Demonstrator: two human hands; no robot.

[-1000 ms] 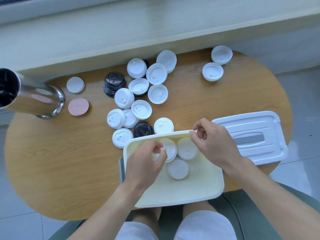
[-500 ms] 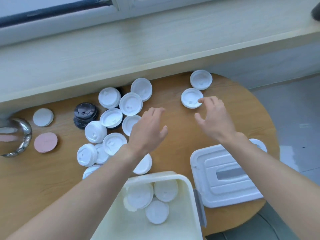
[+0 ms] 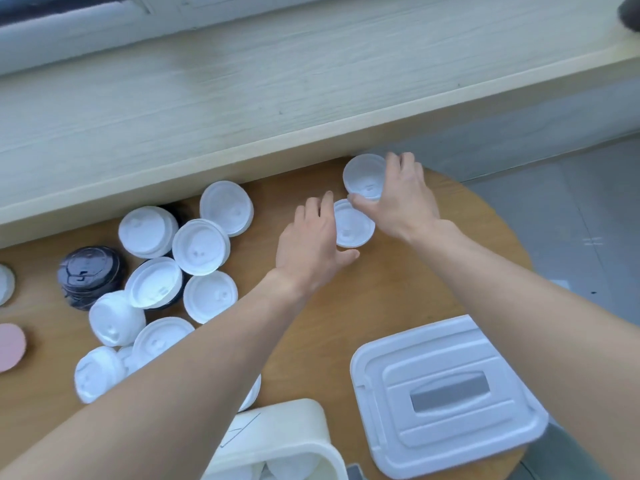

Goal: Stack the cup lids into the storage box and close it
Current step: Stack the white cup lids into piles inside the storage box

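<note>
Two white cup lids lie at the far side of the wooden table [image 3: 398, 292]. My right hand [image 3: 401, 199] curls over the farther lid [image 3: 362, 174], thumb on its near rim. My left hand [image 3: 311, 244] reaches the nearer lid [image 3: 353, 225], fingers along its left edge and thumb under its near edge. A pile of white lids [image 3: 201, 247] and black lids [image 3: 88, 271] sits at the left. The cream storage box [image 3: 287, 431] is at the bottom edge with lids inside. Its white box lid [image 3: 446, 393] lies flat at the right.
A pale wooden sill [image 3: 277, 81] runs along the far side of the table. A pink disc [image 3: 10, 346] and a white disc [image 3: 5, 284] lie at the left edge. Grey floor [image 3: 571, 209] shows past the table's right rim.
Both hands left the storage box and reached forward to the two far lids. The view shifted forward, so the box dropped to the bottom edge.
</note>
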